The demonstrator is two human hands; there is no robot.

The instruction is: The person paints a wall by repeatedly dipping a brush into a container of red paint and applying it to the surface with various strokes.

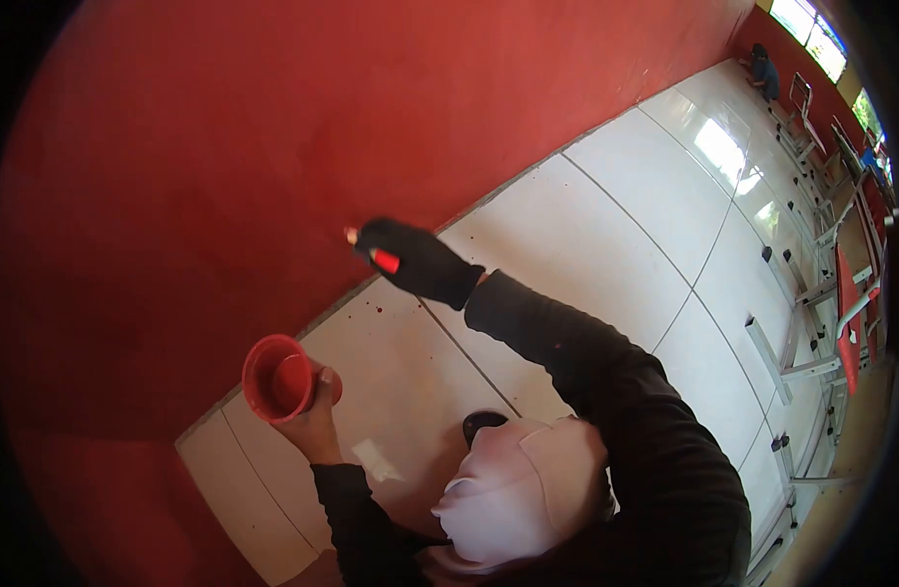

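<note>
My left hand (315, 421), bare below a black sleeve, grips a red plastic cup (258, 386) from its right side. The cup is tilted so its mouth faces me, and red paint shows inside. In a black glove, my right hand (410, 256) is closed around a paintbrush (385, 261). The brush's red handle shows between the fingers, and its tip overlaps the red wall (224, 176) in this view. Small red drops lie on the white tiled floor (528, 254) below the gloved hand.
A pale cloth (528, 479) hangs below the camera, beside a dark shoe (484, 423). Metal-framed chairs (846, 303) line the right side. A person (762, 73) crouches by the far wall under windows (811, 34).
</note>
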